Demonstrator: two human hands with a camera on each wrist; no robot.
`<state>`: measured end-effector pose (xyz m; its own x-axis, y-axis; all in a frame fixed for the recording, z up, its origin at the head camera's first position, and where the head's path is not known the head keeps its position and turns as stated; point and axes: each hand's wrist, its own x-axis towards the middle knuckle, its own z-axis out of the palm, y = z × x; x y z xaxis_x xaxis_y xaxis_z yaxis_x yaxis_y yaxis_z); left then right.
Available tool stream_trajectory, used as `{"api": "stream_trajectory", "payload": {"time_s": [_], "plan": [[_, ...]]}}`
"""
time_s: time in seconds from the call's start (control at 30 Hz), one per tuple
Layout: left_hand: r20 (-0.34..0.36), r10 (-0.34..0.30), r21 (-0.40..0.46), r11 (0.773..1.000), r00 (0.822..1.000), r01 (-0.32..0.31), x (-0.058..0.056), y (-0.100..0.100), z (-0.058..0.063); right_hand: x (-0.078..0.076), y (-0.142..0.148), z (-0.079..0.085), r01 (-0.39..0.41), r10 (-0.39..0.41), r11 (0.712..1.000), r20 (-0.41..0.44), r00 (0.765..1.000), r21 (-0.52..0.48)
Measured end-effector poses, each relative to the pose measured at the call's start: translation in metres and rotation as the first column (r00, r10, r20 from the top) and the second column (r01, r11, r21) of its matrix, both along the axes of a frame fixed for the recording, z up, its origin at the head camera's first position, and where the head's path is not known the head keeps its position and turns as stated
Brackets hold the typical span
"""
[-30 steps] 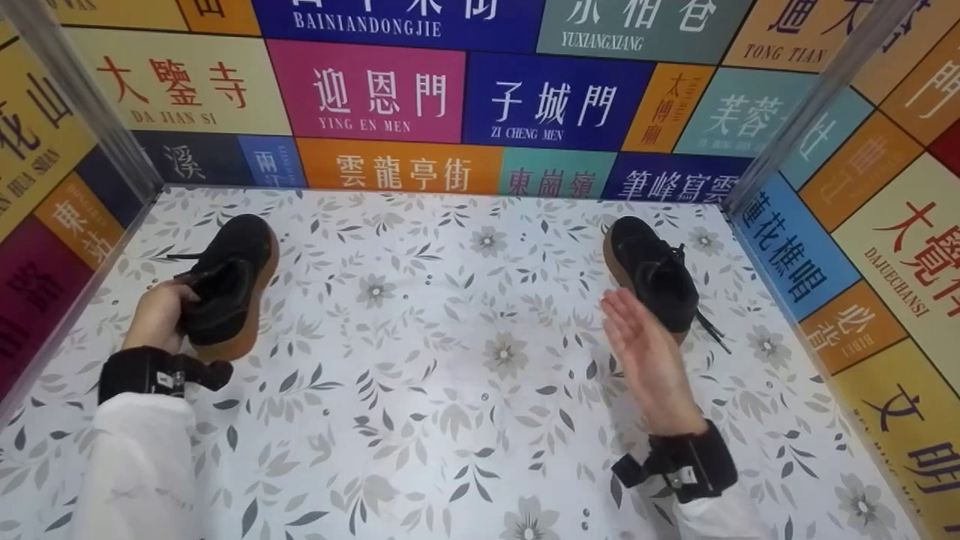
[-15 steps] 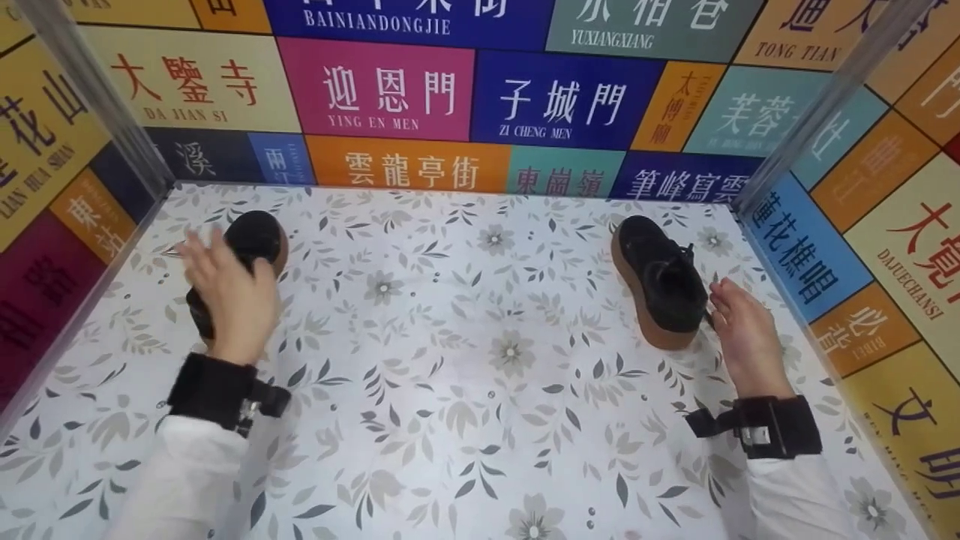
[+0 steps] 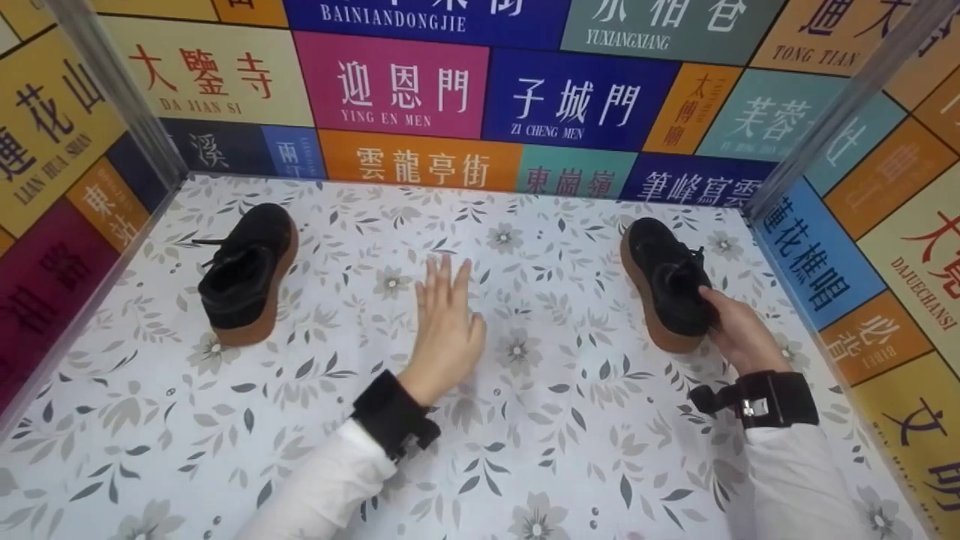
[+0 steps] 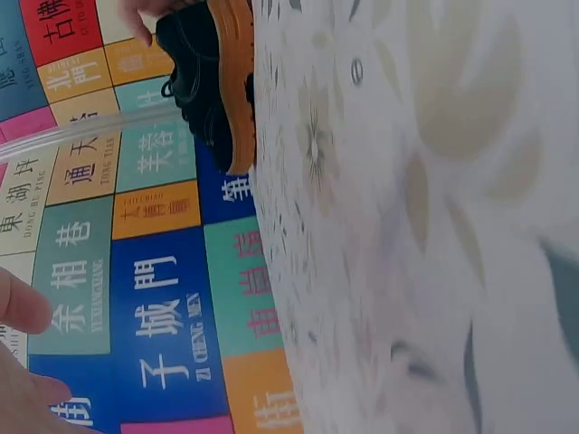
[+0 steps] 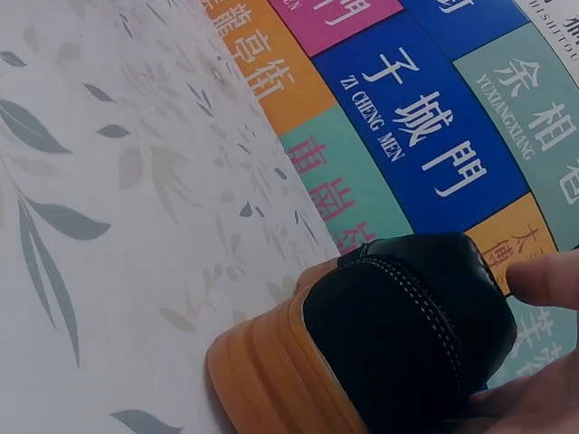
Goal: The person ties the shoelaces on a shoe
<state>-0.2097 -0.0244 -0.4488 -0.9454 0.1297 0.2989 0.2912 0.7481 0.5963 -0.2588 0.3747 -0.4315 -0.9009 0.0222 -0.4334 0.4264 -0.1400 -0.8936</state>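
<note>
Right hand [image 3: 742, 330] pinches the right-hand shoe [image 3: 660, 281], securing a grip seemingly the step; left hand [image 3: 448, 337] hovers, fingers spread, and firm hold looks needed next

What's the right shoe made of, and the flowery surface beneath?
The shoe's black upper looks like leather or imitation, given its soft sheen and stitching; its grooved tan sole suggests rubber. The floral surface seems smooth printed sheeting, perhaps vinyl: flat, with no visible weave.
</note>
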Motion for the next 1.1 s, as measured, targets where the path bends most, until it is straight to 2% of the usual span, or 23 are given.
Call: {"api": "stream_trajectory", "payload": {"time_s": [0.1,0.23,0.33,0.43,0.53,0.6,0.63,0.77,0.83,0.9,1.0,1.1], "plan": [[0.039,-0.036,0.029,0.999,0.999,0.035,0.001,0.027,-0.009,-0.01,0.004,-0.006,-0.052,0.052,0.998,0.021,0.998,0.029],[0.115,-0.098,0.08,0.993,0.989,0.089,0.001,0.059,-0.016,-0.023,0.017,-0.017,-0.061,0.062,0.998,0.053,0.997,-0.029],[0.171,-0.153,0.172,0.977,0.973,0.124,0.0,0.075,-0.02,-0.033,0.024,-0.024,-0.06,0.066,0.994,0.06,0.996,-0.095],[0.237,-0.21,0.307,0.942,0.948,0.132,-0.004,0.087,-0.023,-0.042,0.027,-0.029,-0.073,0.082,0.992,0.082,0.993,-0.107],[0.289,-0.276,0.441,0.888,0.917,0.128,-0.009,0.096,-0.027,-0.047,0.03,-0.031,-0.081,0.097,0.991,0.155,0.983,-0.103],[0.33,-0.322,0.544,0.833,0.887,0.1,-0.01,0.102,-0.03,-0.05,0.03,-0.031,-0.059,0.076,0.994,0.193,0.978,-0.093],[0.345,-0.347,0.6,0.796,0.872,0.08,-0.011,0.106,-0.031,-0.051,0.029,-0.03,-0.048,0.067,0.995,0.216,0.974,-0.091],[0.396,-0.443,0.8,0.597,0.805,-0.065,-0.014,0.119,-0.037,-0.051,0.028,-0.026,0.01,0.009,0.998,0.266,0.964,-0.068],[0.39,-0.487,0.862,0.491,0.781,-0.124,-0.015,0.125,-0.041,-0.05,0.028,-0.024,0.021,0.0,0.997,0.278,0.961,-0.075],[0.384,-0.519,0.896,0.408,0.763,-0.174,-0.017,0.131,-0.045,-0.05,0.026,-0.022,0.053,-0.021,0.993,0.28,0.96,-0.104],[0.362,-0.557,0.929,0.286,0.747,-0.236,-0.019,0.137,-0.051,-0.05,0.024,-0.021,0.109,-0.056,0.976,0.262,0.963,-0.19],[0.352,-0.576,0.936,0.199,0.738,-0.291,-0.021,0.138,-0.056,-0.05,0.019,-0.018,0.152,-0.087,0.956,0.254,0.963,-0.25]]}}
